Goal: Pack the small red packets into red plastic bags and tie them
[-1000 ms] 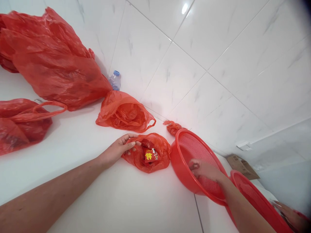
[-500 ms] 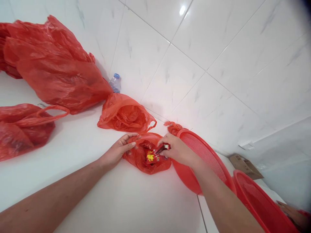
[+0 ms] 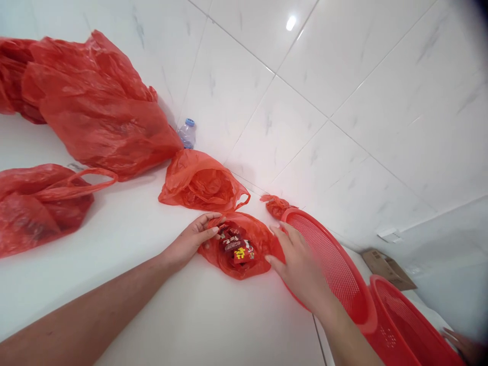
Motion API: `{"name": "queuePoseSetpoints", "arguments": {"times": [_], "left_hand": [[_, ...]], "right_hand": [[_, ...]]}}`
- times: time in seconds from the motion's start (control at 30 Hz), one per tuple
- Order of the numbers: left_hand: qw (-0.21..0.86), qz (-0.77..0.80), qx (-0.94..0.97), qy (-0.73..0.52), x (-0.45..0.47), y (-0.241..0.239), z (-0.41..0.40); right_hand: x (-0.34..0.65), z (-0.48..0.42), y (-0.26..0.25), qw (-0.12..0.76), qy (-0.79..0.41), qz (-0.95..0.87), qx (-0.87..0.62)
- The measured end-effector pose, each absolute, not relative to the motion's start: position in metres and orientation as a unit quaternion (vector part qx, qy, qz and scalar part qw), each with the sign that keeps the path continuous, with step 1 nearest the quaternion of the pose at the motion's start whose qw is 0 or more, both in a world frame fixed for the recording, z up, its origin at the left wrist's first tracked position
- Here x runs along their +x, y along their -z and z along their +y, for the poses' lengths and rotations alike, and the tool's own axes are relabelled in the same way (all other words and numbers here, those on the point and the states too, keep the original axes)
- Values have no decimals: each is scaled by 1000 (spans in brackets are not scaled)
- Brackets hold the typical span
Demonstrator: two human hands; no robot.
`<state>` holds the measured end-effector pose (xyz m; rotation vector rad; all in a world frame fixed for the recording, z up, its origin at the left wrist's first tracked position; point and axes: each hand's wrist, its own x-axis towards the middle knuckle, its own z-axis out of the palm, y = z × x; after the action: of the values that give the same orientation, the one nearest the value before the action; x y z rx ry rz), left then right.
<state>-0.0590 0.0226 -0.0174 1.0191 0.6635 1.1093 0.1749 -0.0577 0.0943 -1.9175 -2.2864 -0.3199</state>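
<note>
A small red plastic bag [image 3: 253, 267] lies open on the white counter, with red snack packets [image 3: 235, 246] showing inside it. My left hand [image 3: 192, 240] pinches the bag's left rim and holds it open. My right hand [image 3: 298, 265] hovers just right of the bag with its fingers spread and nothing in them, in front of a red mesh basket [image 3: 335, 269].
A second red basket [image 3: 412, 325] sits at the lower right, with another person's hand [image 3: 463, 346] at its far edge. More red bags lie behind [image 3: 202, 180] and at the left [image 3: 95, 112] [image 3: 38, 203]. A plastic bottle [image 3: 187, 133] stands by the tiled wall. A cardboard piece [image 3: 387, 267] lies at the right.
My right hand came out of the red basket holding a dark packet, brought it to the small bag, and has now let it go and drawn back open. The left hand stayed on the bag.
</note>
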Motion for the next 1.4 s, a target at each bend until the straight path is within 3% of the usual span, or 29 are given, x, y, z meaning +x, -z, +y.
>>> {"name": "queuePoseSetpoints", "arguments": {"times": [0.1,0.23,0.47,0.8,0.93,1.1,1.23,1.4], "left_hand": [[675,298,460,-494,-59,18,22],[675,303,461,-490,-59,18,23],[677,314,465,-477,-59,19,24],[679,306,461,-483,-58,15,22],[680,301,459,-486,-58,14,21],[684,299,456,-485,-59,15,21],[687,301,458,-477,-60,15,22],[661,339,471,-476,-57,15,22]], "right_hand": [[206,-90,-76,61,185,-716,-671],[240,-126,-46,25,194,-674,-713],[242,-154,-8,-1,291,-689,-664],[264,-110,-49,-25,165,-612,-773],[286,-72,-60,-44,179,-590,-786],[269,-48,-53,74,275,-620,-731],[233,-42,-22,185,124,-674,-704],[229,-24,25,338,-37,-600,-724]]}}
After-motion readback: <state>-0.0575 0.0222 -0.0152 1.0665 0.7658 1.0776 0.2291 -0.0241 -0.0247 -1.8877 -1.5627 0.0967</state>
